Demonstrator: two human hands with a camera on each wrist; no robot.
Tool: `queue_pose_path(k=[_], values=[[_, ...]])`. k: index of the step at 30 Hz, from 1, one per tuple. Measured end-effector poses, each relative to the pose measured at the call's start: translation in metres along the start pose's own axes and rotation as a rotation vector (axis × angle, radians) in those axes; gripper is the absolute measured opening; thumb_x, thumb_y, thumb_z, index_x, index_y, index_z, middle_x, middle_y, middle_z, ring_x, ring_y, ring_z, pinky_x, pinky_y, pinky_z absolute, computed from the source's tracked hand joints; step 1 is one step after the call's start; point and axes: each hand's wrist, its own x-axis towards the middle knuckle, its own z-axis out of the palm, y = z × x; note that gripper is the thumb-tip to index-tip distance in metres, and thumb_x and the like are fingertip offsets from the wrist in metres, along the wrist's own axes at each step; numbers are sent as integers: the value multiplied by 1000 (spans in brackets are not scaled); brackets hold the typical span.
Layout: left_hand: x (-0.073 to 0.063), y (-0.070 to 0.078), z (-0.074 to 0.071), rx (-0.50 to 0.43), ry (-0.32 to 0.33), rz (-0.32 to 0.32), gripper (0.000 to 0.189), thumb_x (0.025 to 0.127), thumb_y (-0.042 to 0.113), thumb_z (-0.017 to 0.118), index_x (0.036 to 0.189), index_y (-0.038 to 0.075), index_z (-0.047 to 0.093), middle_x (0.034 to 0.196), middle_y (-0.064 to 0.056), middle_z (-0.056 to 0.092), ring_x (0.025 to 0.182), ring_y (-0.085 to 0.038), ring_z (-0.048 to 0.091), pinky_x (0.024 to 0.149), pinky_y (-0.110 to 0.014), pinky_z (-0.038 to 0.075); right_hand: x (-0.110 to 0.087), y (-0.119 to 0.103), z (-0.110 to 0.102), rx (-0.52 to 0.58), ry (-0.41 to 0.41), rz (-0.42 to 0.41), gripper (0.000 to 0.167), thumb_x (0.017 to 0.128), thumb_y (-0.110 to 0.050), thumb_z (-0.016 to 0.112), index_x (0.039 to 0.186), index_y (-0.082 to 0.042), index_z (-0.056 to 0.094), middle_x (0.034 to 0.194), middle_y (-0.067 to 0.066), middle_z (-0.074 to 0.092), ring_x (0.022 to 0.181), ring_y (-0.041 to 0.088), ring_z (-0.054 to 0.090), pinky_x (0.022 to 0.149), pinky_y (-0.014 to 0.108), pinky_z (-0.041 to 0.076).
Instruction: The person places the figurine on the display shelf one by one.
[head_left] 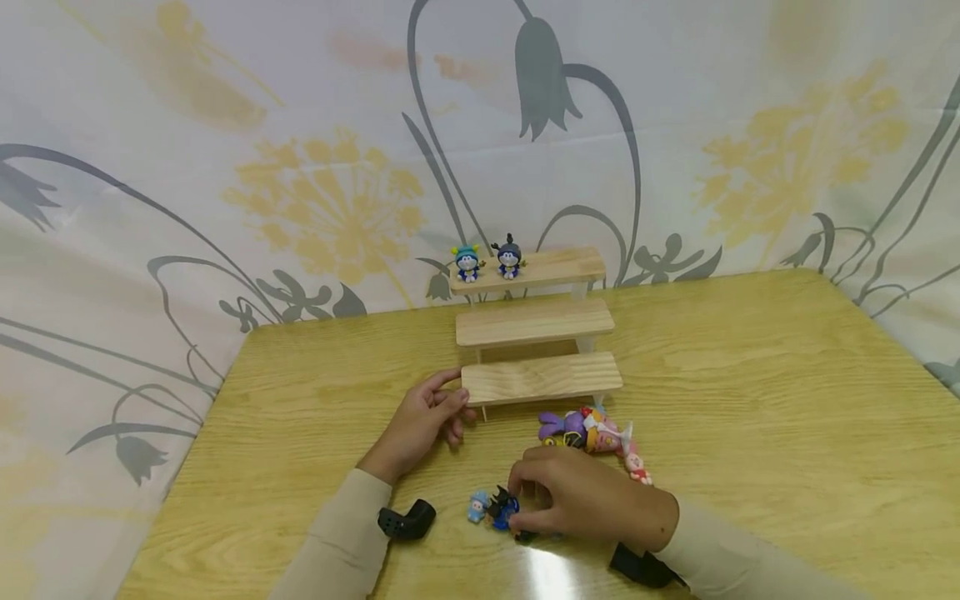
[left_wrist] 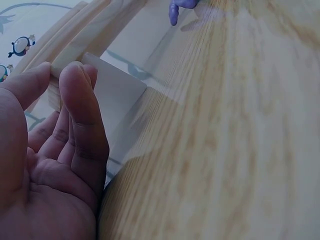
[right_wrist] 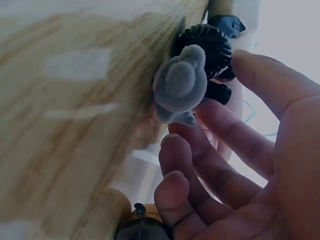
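Observation:
A three-step wooden display stand (head_left: 540, 379) stands mid-table. My left hand (head_left: 422, 423) grips the left end of its lowest step, the thumb and index finger at the corner in the left wrist view. My right hand (head_left: 581, 493) is low over the table in front, pinching a dark blue and black figurine (head_left: 501, 510) between thumb and fingers. In the right wrist view, the figurine's ridged black head (right_wrist: 210, 47) lies against the thumb tip, and a grey fuzzy-looking figure (right_wrist: 177, 87) overlaps it. A light blue figurine (head_left: 477, 506) lies just left of the pinched one.
Two blue figurines, one with a teal hat (head_left: 467, 263) and one with a dark hat (head_left: 509, 258), sit at the left of the top step. Several colourful figurines (head_left: 603, 433) lie heaped beyond my right hand. A patterned cloth (head_left: 480, 167) hangs behind the table.

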Motion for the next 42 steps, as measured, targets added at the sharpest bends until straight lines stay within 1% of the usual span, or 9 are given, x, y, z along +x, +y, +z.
queue_pose_path(k=[5,9,13,17,24,29,42], values=[[0,2,0,7,-3,6,58,104,29,56,155,9,34,92,-1,72,63,-10,61,60,-25,56,1,0,-1,-7,-16,17,25,89,-41,75,98,-19,70,87,-13,58,72,-3,48,63,13,45],[-1,3,-1,10,3,3,58,105,28,55,155,10,34,92,-1,72,63,-11,61,60,-25,56,1,0,-1,-7,-25,16,26,89,-43,75,97,-19,68,87,-13,58,73,-3,48,63,13,45],[0,4,-1,11,11,3,56,105,27,55,155,10,34,92,-2,72,63,-11,61,60,-25,56,2,1,-1,-23,-17,6,25,89,-44,75,90,-21,66,82,-13,55,71,-4,46,62,13,42],[-1,4,-1,5,14,-4,56,105,26,55,155,10,34,91,-1,72,62,-11,61,60,-25,56,1,0,-1,-41,-18,12,27,88,-48,75,81,-24,63,79,-15,51,68,-5,41,60,13,38],[-1,6,-1,-4,11,-4,56,105,25,55,155,10,34,89,1,72,61,-10,61,60,-24,56,0,0,0,-64,-24,1,30,86,-52,75,79,-26,62,78,-15,49,69,-5,40,61,13,38],[-1,5,-1,3,8,-2,57,105,26,55,155,10,34,90,0,72,62,-10,61,60,-25,56,0,-1,0,-70,-25,-7,31,86,-52,75,78,-25,60,78,-15,47,70,-5,39,61,13,38],[0,2,1,-6,11,-12,56,105,26,55,155,10,34,90,0,72,62,-11,60,59,-25,55,-2,-1,2,-70,-41,1,27,86,-46,77,77,-25,62,77,-16,46,70,-5,39,62,13,37]])
